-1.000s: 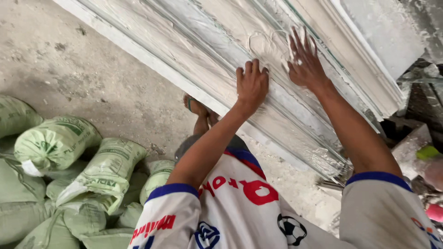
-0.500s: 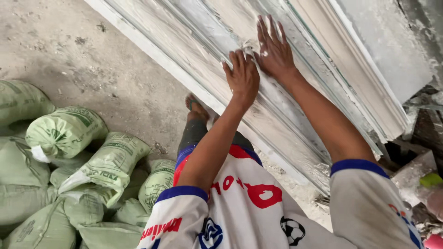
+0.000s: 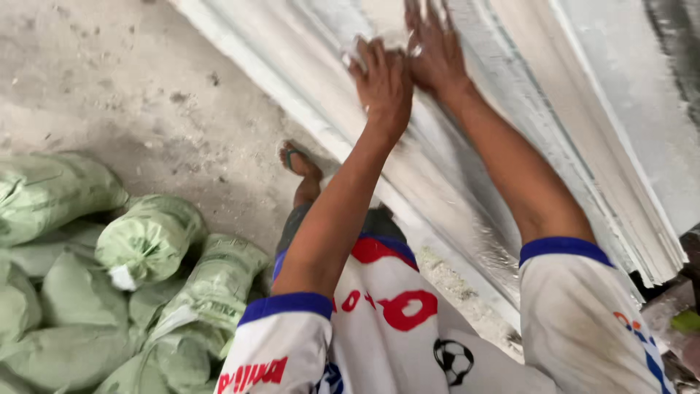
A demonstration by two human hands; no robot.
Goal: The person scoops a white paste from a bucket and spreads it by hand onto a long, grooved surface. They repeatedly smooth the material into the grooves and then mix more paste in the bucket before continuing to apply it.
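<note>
A small pale wad [image 3: 355, 52], maybe cloth or wet plaster, sits on the long white moulded panel [image 3: 467, 146] near the top of the view, and the left hand [image 3: 383, 84] is pressed right on it. The left fingers curl over the wad, pinning it to the ribbed surface; whether they truly grip it or just push, I cannot tell. Just beside it, touching at the thumb side, the right hand [image 3: 436, 51] lies flat on the panel, fingers spread and holding nothing. The panel runs diagonally from upper left to lower right, its surface wet and glistening. Below it, a foot in a sandal [image 3: 297, 162] stands on the grey concrete floor [image 3: 138, 95]. At lower left, green sacks [image 3: 146, 241] are piled together.
</note>
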